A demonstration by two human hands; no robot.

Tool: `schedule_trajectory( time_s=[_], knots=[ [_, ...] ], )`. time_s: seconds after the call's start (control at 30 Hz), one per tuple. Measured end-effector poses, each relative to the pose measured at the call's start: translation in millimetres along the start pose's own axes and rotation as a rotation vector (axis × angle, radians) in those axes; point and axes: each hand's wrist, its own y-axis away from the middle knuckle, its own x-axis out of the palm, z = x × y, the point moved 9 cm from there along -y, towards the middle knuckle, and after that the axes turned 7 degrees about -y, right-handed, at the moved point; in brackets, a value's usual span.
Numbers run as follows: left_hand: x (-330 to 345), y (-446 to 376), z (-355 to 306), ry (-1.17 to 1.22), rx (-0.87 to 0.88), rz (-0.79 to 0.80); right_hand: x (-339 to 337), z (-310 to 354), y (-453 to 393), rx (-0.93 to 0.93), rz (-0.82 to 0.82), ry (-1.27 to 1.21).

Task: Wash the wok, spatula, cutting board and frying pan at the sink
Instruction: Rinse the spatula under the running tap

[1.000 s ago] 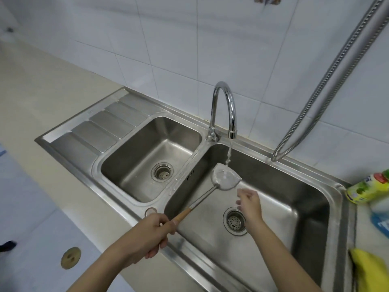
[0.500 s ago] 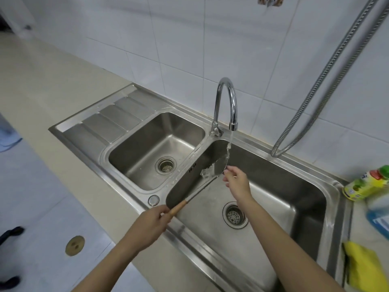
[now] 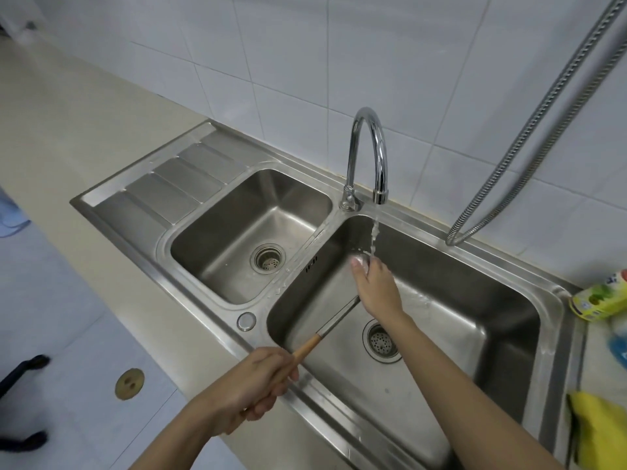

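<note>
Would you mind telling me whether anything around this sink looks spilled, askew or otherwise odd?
Nothing is damaged. The only thing out of place is water splashed on the steel divider ridge between the two basins, beside the running chrome gooseneck tap. The left hand grips the wooden-handled metal spatula; the right hand covers its blade under the stream.

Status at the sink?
Left hand grips spatula handle. Right hand on its blade under faucet stream. Nothing in the way.

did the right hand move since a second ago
Yes. The right hand went up from beside the drain to under the faucet stream, over the spatula blade.
</note>
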Motion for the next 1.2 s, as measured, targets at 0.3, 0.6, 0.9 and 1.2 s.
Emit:
schedule_trajectory(
  time_s=[0.3,0.6,0.9,1.2],
  knots=[
    [14.8,-33.1,-48.5,-0.003,-0.004,-0.061,34.7,71.3,75.5,-0.441,0.199,0.039],
    [-21.2,-22.3,-69.7,-0.606,0.178,-0.322,33.0,49.0,57.1,-0.621,0.326,0.478],
    [-54.0,12.0,-73.2,-0.83,0.221,-0.496,6.4,32.1,33.8,-0.642,0.067,0.837],
    [-46.8,18.3,-55.1,-0.907,0.224,-0.494,-10.8,9.0,43.3,0.127,-0.061,-0.687]
  ],
)
